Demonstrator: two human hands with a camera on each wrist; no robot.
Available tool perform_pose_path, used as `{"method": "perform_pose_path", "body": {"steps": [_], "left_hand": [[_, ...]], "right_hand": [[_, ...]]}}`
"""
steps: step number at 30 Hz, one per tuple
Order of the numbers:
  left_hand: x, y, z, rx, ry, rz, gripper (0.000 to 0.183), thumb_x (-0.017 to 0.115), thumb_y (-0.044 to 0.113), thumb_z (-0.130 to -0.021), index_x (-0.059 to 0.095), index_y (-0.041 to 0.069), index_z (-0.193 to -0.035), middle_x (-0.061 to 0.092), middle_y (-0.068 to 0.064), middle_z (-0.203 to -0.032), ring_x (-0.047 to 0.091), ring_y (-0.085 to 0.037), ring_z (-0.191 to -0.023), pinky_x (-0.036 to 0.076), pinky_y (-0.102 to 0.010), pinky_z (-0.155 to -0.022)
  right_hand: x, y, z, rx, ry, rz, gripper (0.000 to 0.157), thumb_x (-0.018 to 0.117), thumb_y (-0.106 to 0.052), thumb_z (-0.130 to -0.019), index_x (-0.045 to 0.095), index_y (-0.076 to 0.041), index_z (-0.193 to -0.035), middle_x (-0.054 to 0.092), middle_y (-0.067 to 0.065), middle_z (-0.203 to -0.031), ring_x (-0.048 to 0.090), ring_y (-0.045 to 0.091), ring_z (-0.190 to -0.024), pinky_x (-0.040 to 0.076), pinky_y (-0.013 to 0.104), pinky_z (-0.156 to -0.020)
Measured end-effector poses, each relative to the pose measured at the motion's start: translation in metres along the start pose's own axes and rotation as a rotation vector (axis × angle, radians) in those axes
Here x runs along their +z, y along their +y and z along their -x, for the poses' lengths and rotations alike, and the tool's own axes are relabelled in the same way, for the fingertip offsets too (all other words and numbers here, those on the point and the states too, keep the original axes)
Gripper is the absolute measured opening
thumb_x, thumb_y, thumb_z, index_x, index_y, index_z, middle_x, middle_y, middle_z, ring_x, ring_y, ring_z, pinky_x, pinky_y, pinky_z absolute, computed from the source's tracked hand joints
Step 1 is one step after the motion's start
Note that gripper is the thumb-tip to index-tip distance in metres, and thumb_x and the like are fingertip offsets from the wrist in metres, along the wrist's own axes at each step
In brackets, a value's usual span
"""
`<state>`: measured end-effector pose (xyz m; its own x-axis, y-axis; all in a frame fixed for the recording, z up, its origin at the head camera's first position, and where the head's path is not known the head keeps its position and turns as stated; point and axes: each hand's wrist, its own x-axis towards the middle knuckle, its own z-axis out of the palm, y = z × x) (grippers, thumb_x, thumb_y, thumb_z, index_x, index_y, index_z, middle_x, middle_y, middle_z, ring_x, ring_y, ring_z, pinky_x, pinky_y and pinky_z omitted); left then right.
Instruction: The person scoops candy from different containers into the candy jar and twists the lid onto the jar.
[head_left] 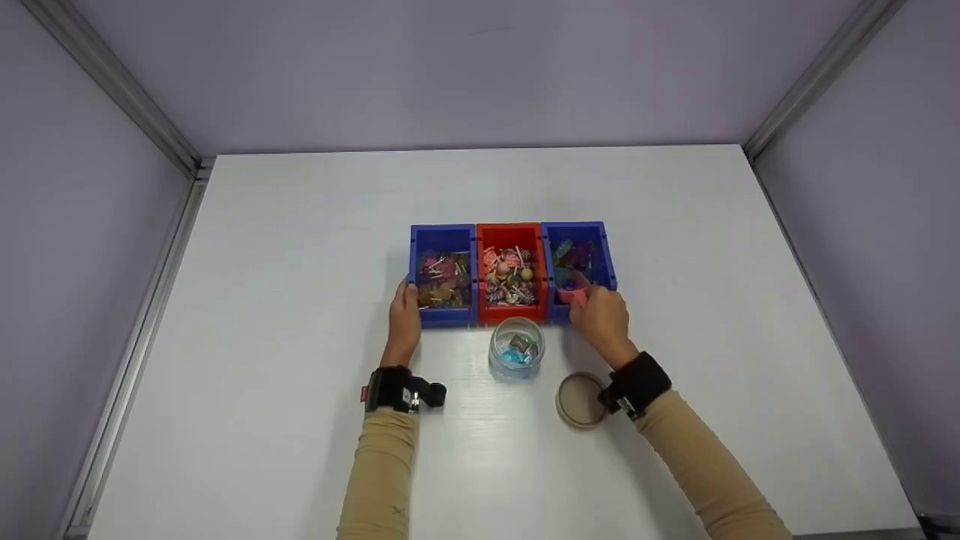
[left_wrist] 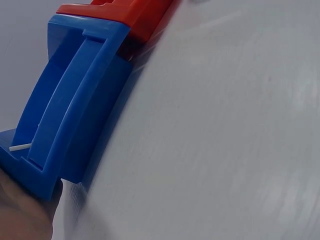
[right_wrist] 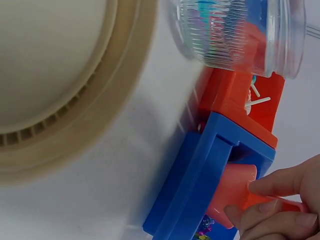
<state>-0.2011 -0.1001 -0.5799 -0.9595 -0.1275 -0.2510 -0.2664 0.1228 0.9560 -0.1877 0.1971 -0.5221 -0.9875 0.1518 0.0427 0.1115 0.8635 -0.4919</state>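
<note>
My right hand [head_left: 602, 318] grips a pink scoop [right_wrist: 234, 192], which dips into the right blue bin [head_left: 606, 255] among shiny wrapped candies [head_left: 576, 255]. At the far side of the row, my left hand [head_left: 404, 318] rests against the outer wall of the left blue bin [head_left: 414, 251], its thumb near the rim. Lollipops and wrapped candies [head_left: 444, 279] lie in that bin. Between the two stands a red bin [head_left: 508, 234] of lollipops [head_left: 510, 274]. In front of it a clear jar [head_left: 517, 349] stands uncovered, holding a few wrapped candies.
A round beige lid [head_left: 581, 400] lies on the white table [head_left: 262, 337], right of the jar and close to the right wrist. Pale panels [head_left: 480, 75] wall the table at the back and both sides. Each wrist wears a black camera band [head_left: 390, 388].
</note>
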Motion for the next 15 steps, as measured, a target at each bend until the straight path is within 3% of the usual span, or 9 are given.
{"method": "perform_pose_path", "body": {"steps": [15], "left_hand": [[0.001, 0.0, -0.001, 0.017, 0.009, -0.004, 0.053, 0.026, 0.027, -0.107, 0.023, 0.0, -0.152, 0.026, -0.019, -0.159, 0.02, -0.032, -0.151, 0.018, -0.044, -0.126]], "right_hand": [[0.006, 0.01, 0.004, 0.011, -0.054, 0.065, 0.027, 0.063, -0.018, -0.087, 0.064, 0.005, -0.071, 0.069, 0.03, -0.079, 0.067, 0.041, -0.071, 0.053, 0.054, -0.061]]}}
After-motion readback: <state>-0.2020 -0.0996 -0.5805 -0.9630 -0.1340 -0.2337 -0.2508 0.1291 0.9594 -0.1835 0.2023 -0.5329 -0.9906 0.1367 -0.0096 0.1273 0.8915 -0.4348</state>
